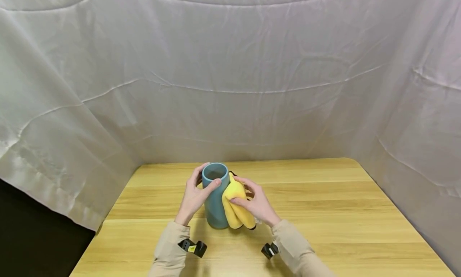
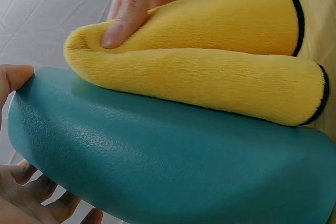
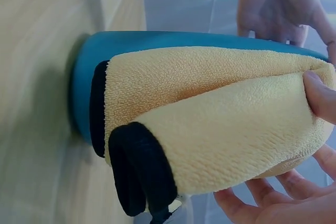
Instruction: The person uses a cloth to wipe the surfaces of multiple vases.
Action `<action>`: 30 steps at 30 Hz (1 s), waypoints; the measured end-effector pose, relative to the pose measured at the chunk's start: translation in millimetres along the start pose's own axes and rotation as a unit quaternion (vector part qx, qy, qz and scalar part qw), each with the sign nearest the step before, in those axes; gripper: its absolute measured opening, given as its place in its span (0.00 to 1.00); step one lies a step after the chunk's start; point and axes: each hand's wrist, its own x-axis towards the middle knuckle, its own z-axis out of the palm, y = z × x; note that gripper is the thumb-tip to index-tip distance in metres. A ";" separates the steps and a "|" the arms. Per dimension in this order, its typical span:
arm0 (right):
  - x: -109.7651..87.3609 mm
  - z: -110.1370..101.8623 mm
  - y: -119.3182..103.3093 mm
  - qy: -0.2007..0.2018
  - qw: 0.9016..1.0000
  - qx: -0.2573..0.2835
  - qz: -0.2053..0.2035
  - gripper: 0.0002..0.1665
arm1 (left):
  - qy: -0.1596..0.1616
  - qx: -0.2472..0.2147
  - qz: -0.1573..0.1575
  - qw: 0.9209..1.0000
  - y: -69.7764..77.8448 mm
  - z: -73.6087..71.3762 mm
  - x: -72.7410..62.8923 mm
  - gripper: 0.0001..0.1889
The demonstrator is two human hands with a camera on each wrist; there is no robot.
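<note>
A teal vase (image 1: 215,207) stands upright on the wooden table, its round mouth facing up. My left hand (image 1: 194,195) grips it near the rim, thumb on the near side and fingers round the far left. On the vase's right side lies a folded yellow cloth (image 2: 210,77) with dark edging, touching the wall. My right hand (image 1: 257,201) pinches the cloth's upper part between thumb and fingers. In the right wrist view, the cloth (image 3: 220,114) hangs down in folds along the vase (image 3: 157,39), its edged ends near the table.
The pale wooden table (image 1: 324,213) stretches out on both sides of the vase. Grey fabric curtains (image 1: 230,77) enclose it at the back and sides. A dark area (image 1: 39,233) shows beyond the table's left edge. Small black devices (image 1: 197,248) are strapped to both wrists.
</note>
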 end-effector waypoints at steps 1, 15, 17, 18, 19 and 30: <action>0.8 -0.5 -1.5 0.000 1.000 0.000 -0.005 0.36 | 0.000 0.000 0.000 1.000 0.1 -0.1 0.0 0.32; 3.0 -3.2 -9.8 -0.005 1.000 0.001 -0.029 0.36 | 0.000 0.007 -0.006 1.000 0.4 -0.1 0.0 0.32; 2.1 -2.7 -7.1 -0.006 1.000 0.003 -0.030 0.36 | 0.000 0.006 -0.006 1.000 0.7 -0.1 0.0 0.32; 1.5 -2.3 -5.2 -0.006 1.000 0.004 -0.029 0.36 | -0.001 0.005 -0.006 1.000 0.9 0.0 0.0 0.32; 0.7 -1.9 -3.3 -0.005 1.000 0.004 -0.029 0.36 | -0.001 0.004 -0.005 1.000 1.0 0.0 0.1 0.32; -10.8 3.3 11.6 0.001 1.000 -0.002 0.014 0.37 | 0.000 0.007 0.003 1.000 -1.6 0.3 1.1 0.30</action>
